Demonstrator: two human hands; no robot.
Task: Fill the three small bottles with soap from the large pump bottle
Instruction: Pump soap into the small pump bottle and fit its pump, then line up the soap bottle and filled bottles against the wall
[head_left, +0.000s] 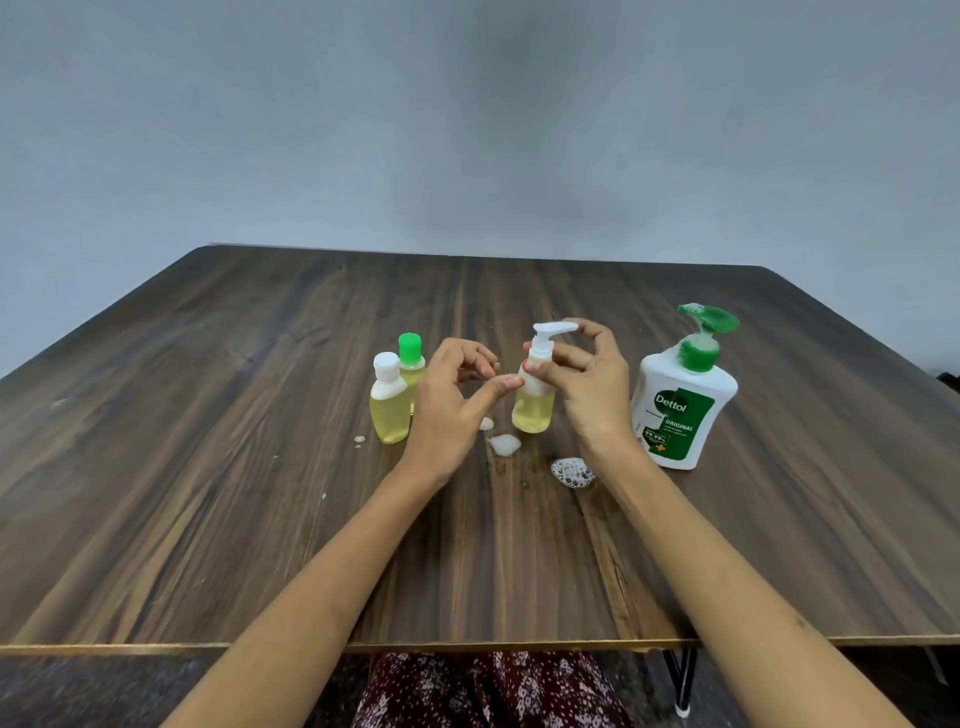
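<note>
The right hand pinches the white pump top of the small pump bottle, which stands on the wooden counter. The left hand is loose beside it, holding nothing. Two capped small bottles stand left. The big Dettol pump bottle stands right, near foam blobs.

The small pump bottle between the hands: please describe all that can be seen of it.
The small pump bottle is clear plastic with a white pump top, nozzle pointing right. Yellow soap fills its lower body. It stands upright on the table, left of the large pump bottle. The right hand holds its neck; the left hand thumb reaches towards it.
</note>
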